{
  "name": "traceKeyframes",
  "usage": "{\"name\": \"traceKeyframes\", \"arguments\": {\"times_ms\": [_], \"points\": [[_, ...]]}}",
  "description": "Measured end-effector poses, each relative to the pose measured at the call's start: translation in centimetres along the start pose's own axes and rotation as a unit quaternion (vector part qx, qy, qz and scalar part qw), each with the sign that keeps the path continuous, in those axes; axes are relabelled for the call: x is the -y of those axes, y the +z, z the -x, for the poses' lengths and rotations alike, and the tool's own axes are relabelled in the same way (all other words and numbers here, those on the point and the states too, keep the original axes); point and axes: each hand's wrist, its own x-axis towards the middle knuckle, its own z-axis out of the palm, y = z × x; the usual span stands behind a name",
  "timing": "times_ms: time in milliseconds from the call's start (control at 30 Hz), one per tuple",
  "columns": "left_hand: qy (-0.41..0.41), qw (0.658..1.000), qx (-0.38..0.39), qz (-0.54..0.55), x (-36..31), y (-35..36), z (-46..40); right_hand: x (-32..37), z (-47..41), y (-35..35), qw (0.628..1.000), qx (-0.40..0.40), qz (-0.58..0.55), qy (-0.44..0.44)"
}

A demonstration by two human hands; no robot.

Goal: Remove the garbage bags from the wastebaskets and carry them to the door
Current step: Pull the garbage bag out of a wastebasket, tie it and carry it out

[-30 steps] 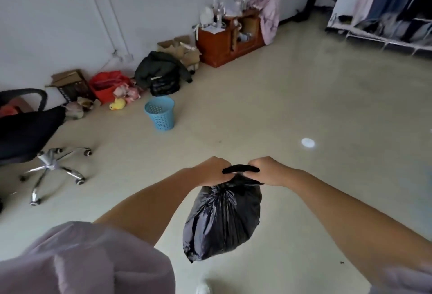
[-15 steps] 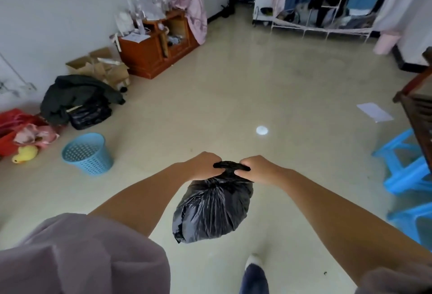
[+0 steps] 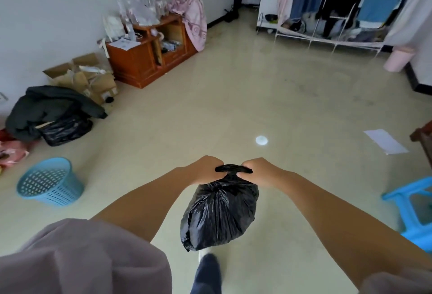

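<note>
Both hands are out front at about waist height, left hand (image 3: 207, 169) and right hand (image 3: 256, 171) each fisted around one end of the twisted black strip at the top of the garbage bag (image 3: 221, 214). So the full, tied-off bag hangs in the air between the forearms, clear of the floor, with a dark trouser leg (image 3: 207, 275) showing right under it.

Off to the left the blue wastebasket (image 3: 50, 181) sits on the floor tipped a bit, mesh sides, no liner visible in it. Behind that is a heap of dark clothing (image 3: 51, 107) with another black bag (image 3: 66, 128) tucked under its edge, then torn cardboard boxes (image 3: 81, 76) and a low wooden cabinet (image 3: 149, 53) against the wall, loaded with clear plastic bottles (image 3: 142, 4) and a pink cloth (image 3: 194, 18) draped over one end.

On the right there's a blue plastic stool (image 3: 413, 209) fairly close, a sheet of paper (image 3: 385, 141) lying flat further out, and an open clothes rack (image 3: 346, 6) full of hanging stuff along the far wall. Floor (image 3: 233, 97) is glossy pale beige, with a small bright spot (image 3: 261, 140) of light just ahead of the hands. The stretch straight ahead is open floor.
</note>
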Motion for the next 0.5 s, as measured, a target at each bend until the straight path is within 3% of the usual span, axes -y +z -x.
{"name": "traceKeyframes", "arguments": {"times_ms": [500], "points": [[0.043,0.998,0.026,0.025,9.8,-17.0,-31.6,-8.8,-27.9,-20.3,0.999,-0.031,0.012,0.014]]}}
